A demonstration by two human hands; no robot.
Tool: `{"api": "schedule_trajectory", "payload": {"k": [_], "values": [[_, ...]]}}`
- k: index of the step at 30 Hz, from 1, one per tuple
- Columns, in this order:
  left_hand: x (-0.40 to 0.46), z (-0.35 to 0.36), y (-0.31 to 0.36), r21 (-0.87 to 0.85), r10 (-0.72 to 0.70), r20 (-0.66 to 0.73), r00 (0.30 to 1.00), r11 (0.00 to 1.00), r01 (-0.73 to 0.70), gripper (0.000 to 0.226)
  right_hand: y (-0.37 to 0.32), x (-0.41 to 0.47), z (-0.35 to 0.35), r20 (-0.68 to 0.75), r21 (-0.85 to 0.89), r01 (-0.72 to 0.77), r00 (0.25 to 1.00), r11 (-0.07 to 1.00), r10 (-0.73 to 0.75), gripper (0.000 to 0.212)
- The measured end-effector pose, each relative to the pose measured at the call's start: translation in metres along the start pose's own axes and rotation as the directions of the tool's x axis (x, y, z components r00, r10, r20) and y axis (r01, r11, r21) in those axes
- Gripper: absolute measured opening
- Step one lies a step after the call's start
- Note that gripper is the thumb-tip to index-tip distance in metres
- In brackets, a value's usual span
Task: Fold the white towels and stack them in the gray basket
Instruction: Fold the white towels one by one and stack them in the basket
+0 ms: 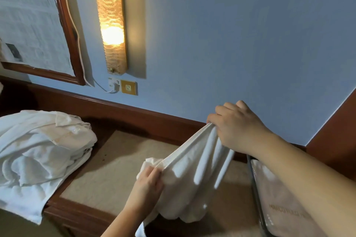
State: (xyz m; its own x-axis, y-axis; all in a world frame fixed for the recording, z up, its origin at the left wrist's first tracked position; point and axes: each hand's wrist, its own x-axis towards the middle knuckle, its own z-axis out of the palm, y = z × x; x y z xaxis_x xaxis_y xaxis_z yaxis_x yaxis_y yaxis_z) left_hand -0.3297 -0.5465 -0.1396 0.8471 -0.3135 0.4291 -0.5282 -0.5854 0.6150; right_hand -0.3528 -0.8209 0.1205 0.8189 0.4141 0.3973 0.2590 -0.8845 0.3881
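Note:
A white towel (189, 175) hangs in loose folds above the beige tabletop (107, 175), stretched between both hands. My right hand (237, 127) pinches its upper edge, raised near the blue wall. My left hand (148, 186) grips the lower left corner, closer to me. A heap of crumpled white towels (40, 158) lies at the left, spilling over the table's front edge. At the lower right, partly behind my right forearm, stands a container with a dark rim (255, 190) and a pale liner with lettering; I cannot tell whether it is the gray basket.
A dark wooden rail (146, 119) borders the table against the wall. A lit wall lamp (110, 19), a framed mirror (63, 25), a white cable and two sockets (123, 86) are on the wall. A brown wooden panel (339, 131) rises at the right.

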Motion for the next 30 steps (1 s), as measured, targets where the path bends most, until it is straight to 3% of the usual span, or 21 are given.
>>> {"api": "schedule_trajectory", "payload": {"k": [4, 7, 10, 13, 16, 20, 26, 28, 30], "values": [[0.002, 0.006, 0.006, 0.093, 0.021, -0.012, 1.0, 0.995, -0.02, 0.013, 0.001, 0.0, 0.012, 0.106, -0.001, -0.057, 0.993, 0.998, 0.057, 0.021], [0.002, 0.0, 0.004, 0.086, 0.037, 0.036, 0.999, 0.995, -0.04, 0.014, 0.007, -0.004, 0.016, 0.034, 0.042, -0.07, 0.997, 0.997, 0.068, 0.009], [-0.003, -0.01, 0.007, 0.022, 0.212, 0.124, 0.969, 0.976, -0.216, 0.011, 0.013, -0.009, 0.017, -0.034, 0.055, -0.039, 0.999, 0.998, 0.041, 0.018], [-0.007, -0.005, 0.005, 0.085, 0.235, 0.077, 0.969, 0.967, -0.242, 0.026, 0.014, -0.014, 0.018, -0.082, 0.075, -0.04, 0.996, 0.996, 0.046, 0.021], [-0.015, 0.003, -0.009, 0.146, 0.226, 0.037, 0.973, 0.962, -0.229, 0.026, 0.013, -0.017, 0.018, -0.105, 0.115, -0.072, 0.991, 0.991, 0.084, 0.018], [-0.026, 0.01, -0.029, 0.133, 0.12, 0.012, 0.993, 0.984, -0.12, 0.028, 0.006, -0.019, 0.021, -0.108, 0.249, -0.143, 0.979, 0.958, 0.174, 0.015], [-0.037, 0.004, -0.021, -0.037, -0.244, -0.034, 0.969, 0.969, 0.243, 0.045, 0.005, -0.021, 0.015, -0.073, 0.361, -0.27, 0.946, 0.893, 0.315, 0.021], [-0.04, 0.002, -0.023, -0.085, -0.348, -0.003, 0.937, 0.934, 0.347, 0.049, 0.011, -0.024, 0.014, -0.035, 0.357, -0.327, 0.932, 0.875, 0.362, 0.024], [-0.044, 0.002, -0.026, -0.136, -0.366, 0.079, 0.927, 0.918, 0.373, 0.059, 0.013, -0.027, 0.011, -0.024, 0.341, -0.326, 0.935, 0.882, 0.355, 0.019]]}}
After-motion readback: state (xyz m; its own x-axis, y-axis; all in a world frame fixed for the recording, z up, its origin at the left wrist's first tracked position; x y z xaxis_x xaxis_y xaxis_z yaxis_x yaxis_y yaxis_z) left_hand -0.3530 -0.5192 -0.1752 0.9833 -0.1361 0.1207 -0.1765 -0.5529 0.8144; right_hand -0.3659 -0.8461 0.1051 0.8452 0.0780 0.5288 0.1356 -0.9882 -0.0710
